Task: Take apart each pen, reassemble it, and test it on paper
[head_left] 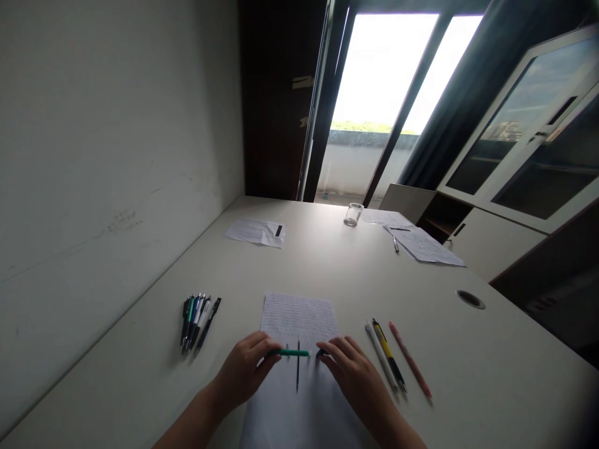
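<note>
My left hand [250,365] pinches a green pen barrel [296,353], held level with its end pointing right. My right hand [349,368] is closed on a small dark piece [321,353], mostly hidden by the fingers, a short gap away from the barrel's end. Below and between the hands, a thin dark pen refill [297,374] lies lengthwise on a written sheet of paper [299,308]. A tiny part just left of the refill is too small to name.
Several pens [199,324] lie bunched at the left. On the right are a white pen [380,355], a yellow and black pen [389,355] and a pink pen [410,360]. Farther back sit a glass [353,214], papers [425,244] and a plastic-wrapped sheet [257,232].
</note>
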{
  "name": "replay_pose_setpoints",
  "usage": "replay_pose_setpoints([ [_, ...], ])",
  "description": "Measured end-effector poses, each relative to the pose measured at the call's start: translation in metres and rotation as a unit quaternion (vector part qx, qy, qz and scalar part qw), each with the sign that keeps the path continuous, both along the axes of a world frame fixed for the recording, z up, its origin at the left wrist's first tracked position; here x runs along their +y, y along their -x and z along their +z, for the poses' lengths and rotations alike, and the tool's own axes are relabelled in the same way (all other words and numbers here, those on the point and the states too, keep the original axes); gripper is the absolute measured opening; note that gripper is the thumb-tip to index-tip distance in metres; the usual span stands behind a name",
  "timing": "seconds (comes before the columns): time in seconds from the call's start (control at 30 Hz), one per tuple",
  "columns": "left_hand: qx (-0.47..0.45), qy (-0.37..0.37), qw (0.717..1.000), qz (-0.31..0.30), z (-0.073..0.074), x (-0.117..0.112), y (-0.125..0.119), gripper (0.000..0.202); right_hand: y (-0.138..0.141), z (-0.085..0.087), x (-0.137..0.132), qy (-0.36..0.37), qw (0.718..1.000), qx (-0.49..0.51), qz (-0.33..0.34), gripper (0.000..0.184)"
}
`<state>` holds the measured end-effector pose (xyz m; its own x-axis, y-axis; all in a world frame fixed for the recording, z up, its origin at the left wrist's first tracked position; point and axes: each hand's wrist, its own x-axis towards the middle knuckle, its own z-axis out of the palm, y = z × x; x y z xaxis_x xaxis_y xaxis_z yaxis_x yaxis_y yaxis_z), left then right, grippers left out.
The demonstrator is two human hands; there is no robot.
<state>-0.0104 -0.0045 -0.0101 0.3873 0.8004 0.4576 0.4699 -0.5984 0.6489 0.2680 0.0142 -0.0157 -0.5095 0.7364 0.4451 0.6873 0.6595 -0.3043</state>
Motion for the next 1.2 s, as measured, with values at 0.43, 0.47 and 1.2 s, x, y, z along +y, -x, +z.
replay_pose_setpoints([
  [0.43, 0.005, 0.018, 1.0, 0.002, -0.005, 0.0, 0.0, 0.012, 0.008, 0.019, -0.013, 0.086, 0.966, 0.243, 0.027, 0.013],
  [0.47, 0.005, 0.019, 1.0, 0.002, -0.005, 0.0, 0.0, 0.012, 0.008, 0.018, -0.013, 0.088, 0.965, 0.244, 0.027, 0.013],
  [1.2, 0.036, -0.02, 0.999, -0.021, -0.004, -0.004, -0.007, 0.014, 0.03, 0.009, -0.024, 0.12, 0.966, 0.223, 0.046, 0.013],
])
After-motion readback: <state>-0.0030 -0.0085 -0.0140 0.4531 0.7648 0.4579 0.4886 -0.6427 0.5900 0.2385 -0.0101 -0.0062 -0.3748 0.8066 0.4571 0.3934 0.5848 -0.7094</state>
